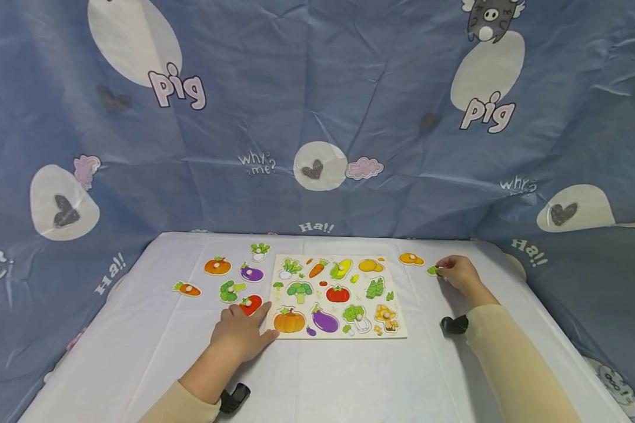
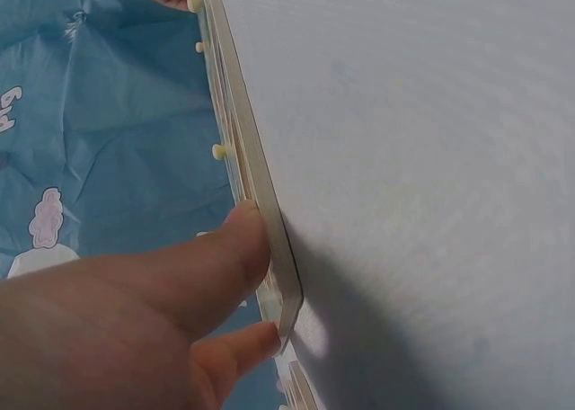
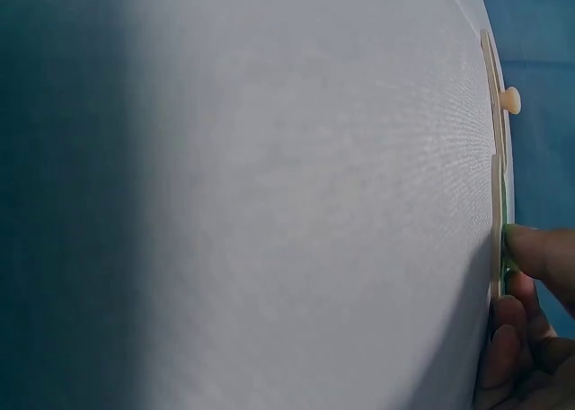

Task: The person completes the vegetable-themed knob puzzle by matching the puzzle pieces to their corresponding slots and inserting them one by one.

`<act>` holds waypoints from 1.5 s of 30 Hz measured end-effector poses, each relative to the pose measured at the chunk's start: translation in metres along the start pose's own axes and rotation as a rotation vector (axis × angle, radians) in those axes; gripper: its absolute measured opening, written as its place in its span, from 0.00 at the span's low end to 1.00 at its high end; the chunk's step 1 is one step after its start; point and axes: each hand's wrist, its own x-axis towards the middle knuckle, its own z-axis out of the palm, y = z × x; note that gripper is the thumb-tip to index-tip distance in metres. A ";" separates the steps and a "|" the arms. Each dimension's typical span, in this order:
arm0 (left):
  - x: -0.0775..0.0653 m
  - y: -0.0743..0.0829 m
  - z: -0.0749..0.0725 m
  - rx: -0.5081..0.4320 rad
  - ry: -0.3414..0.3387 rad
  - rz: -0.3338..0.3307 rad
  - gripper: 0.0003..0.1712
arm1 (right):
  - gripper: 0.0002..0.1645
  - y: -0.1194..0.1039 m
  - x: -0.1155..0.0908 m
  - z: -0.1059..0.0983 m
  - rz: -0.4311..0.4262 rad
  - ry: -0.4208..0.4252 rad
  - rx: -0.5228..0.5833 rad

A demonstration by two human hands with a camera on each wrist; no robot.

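Pale sleeves [image 1: 513, 364], two in number, lie nearest the viewer, leading to two hands at a white table [image 1: 338, 382]. Left hand [image 1: 240, 336]: fingers spread apart, touching the near left corner of one picture board [image 1: 400, 333]. Right hand [image 1: 457, 272]: thumb and fingertips clamped on a green piece [image 1: 432, 271], well to the board's right. Slippage is a plausible fault, the piece being thin and pinched by little; uneven pressure at the corner might turn the board, and an outward slide might push the tomato piece [image 1: 252, 304] beside the left hand. Loose pieces number eight: six left of the board (one each of turnip, pumpkin, eggplant, carrot, broccoli, tomato) and two right (potato piece [image 1: 408, 259], green piece). Seated pieces appear to number three: corn [image 1: 338, 271], cabbage [image 1: 356, 314], mushroom [image 1: 385, 312].
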 end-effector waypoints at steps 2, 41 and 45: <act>0.000 0.000 0.000 -0.002 0.004 0.005 0.43 | 0.11 0.000 0.000 0.001 0.014 0.000 -0.003; 0.002 -0.003 0.004 -0.024 -0.003 0.015 0.42 | 0.10 -0.039 -0.054 -0.002 -0.310 -0.211 0.091; 0.003 -0.003 0.004 -0.018 -0.001 0.014 0.42 | 0.08 -0.047 -0.057 0.001 -0.354 -0.228 0.084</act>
